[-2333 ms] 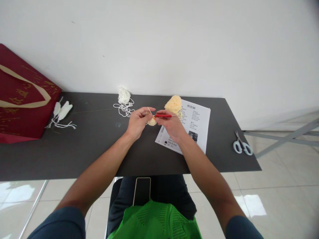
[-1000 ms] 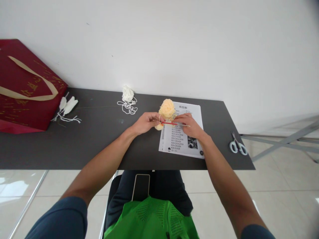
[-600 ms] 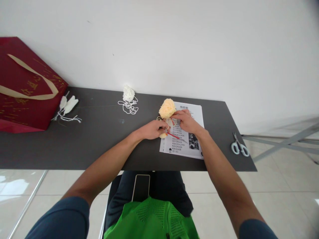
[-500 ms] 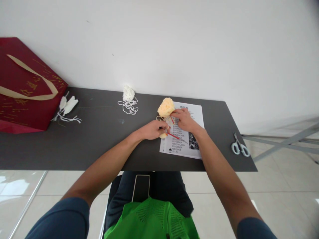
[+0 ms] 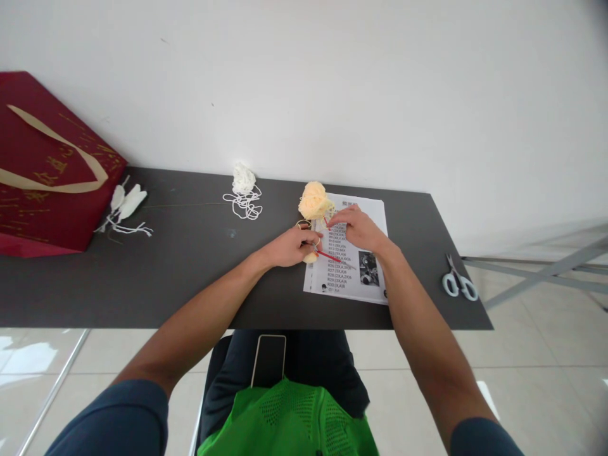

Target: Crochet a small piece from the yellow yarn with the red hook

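My left hand [image 5: 289,246] is closed on a small pale yellow crochet piece [image 5: 311,256] at the left edge of a printed sheet [image 5: 354,263], with a red crochet hook [image 5: 329,255] sticking out to the right from it. My right hand [image 5: 358,229] rests on the sheet with its fingers pinched near the strand leading to a yellow yarn ball [image 5: 312,201]. What the right fingers pinch is too small to name.
On the dark table [image 5: 180,272] lie a white yarn tangle [image 5: 243,189], white feather-like bits [image 5: 124,206] and scissors [image 5: 456,284] at the right end. A red gift bag [image 5: 45,177] stands at the far left. A phone [image 5: 270,360] lies on my lap.
My right hand let go of the red hook, which now stays with the left hand. The right hand moved up to the strand by the yellow ball, which shifted a little left.
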